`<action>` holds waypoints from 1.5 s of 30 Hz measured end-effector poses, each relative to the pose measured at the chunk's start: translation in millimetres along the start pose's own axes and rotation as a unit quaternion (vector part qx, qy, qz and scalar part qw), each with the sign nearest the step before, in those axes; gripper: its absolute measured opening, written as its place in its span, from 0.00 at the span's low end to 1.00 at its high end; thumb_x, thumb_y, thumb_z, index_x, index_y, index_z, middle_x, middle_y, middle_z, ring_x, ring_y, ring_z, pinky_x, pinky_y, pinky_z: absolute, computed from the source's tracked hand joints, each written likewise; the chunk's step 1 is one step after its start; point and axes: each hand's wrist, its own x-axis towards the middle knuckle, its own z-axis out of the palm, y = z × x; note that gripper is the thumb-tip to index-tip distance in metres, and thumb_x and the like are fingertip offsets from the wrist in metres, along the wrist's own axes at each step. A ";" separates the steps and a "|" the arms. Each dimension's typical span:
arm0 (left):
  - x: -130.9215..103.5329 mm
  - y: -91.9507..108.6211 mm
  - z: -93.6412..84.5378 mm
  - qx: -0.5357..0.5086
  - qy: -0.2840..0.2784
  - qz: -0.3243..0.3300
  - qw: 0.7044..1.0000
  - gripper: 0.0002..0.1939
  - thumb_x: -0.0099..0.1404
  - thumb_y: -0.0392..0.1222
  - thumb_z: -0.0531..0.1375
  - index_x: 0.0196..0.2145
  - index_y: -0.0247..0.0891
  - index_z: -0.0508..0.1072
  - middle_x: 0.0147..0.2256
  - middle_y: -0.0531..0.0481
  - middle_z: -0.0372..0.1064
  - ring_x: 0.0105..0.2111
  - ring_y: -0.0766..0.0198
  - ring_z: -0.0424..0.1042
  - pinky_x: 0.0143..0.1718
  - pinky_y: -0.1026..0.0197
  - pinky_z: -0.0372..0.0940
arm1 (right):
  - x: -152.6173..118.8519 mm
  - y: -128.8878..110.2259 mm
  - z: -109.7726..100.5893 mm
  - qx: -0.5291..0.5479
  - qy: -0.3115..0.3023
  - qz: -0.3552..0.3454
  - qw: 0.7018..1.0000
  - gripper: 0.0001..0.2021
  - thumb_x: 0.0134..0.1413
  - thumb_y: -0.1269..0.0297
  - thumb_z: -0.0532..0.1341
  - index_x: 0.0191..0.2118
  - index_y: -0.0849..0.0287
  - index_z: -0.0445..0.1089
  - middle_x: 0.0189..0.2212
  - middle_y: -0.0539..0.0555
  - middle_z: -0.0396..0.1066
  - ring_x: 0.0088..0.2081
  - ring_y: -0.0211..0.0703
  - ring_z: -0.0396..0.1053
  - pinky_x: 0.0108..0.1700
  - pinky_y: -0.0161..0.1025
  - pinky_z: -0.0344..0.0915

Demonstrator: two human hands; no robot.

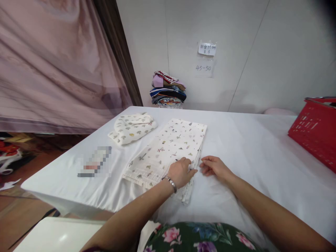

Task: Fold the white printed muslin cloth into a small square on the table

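A white printed cloth (168, 145), folded into a long layered rectangle, lies flat on the white-covered table. My left hand (181, 171), with a bracelet at the wrist, rests on the cloth near its right edge. Its thumb is spread away from the fingers, and nothing shows in its grasp. Just beyond that edge, my right hand (214, 168) hovers low over the table with loosely bent fingers apart. It appears to hold nothing. A second white cloth with grey prints (133, 127) sits loosely folded at the back left.
A blurred-out flat object (96, 162) lies at the table's left. On the right stands a red plastic basket (315, 129). Folded textiles (168, 89) are stacked against the back wall. A pink curtain (57, 66) hangs at left, above a white stool-like surface (60, 234).
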 end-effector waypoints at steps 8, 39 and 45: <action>29.5 5.1 7.1 0.041 -0.031 -0.063 0.997 0.16 0.57 0.52 0.55 0.38 0.40 0.69 0.40 0.47 0.70 0.39 0.57 0.70 0.37 0.59 0.62 | -3.6 3.6 -2.5 0.022 -0.066 0.011 0.998 0.16 0.50 0.65 0.61 0.45 0.61 0.62 0.33 0.56 0.74 0.25 0.39 0.72 0.21 0.33 0.68; 78.9 5.9 -0.3 0.043 -0.085 -0.111 0.989 0.12 0.58 0.49 0.54 0.35 0.42 0.72 0.37 0.48 0.73 0.37 0.59 0.72 0.33 0.62 0.66 | 2.0 10.0 -7.3 0.024 -0.125 -0.032 0.991 0.21 0.48 0.63 0.62 0.49 0.61 0.61 0.34 0.57 0.72 0.28 0.40 0.72 0.22 0.33 0.67; 81.8 8.5 -2.6 0.058 -0.098 -0.111 0.987 0.10 0.56 0.44 0.55 0.35 0.42 0.71 0.37 0.48 0.73 0.35 0.59 0.72 0.31 0.61 0.66 | 2.6 11.9 -7.7 0.015 -0.129 -0.034 0.991 0.20 0.47 0.61 0.63 0.47 0.61 0.63 0.34 0.57 0.72 0.28 0.40 0.72 0.22 0.33 0.68</action>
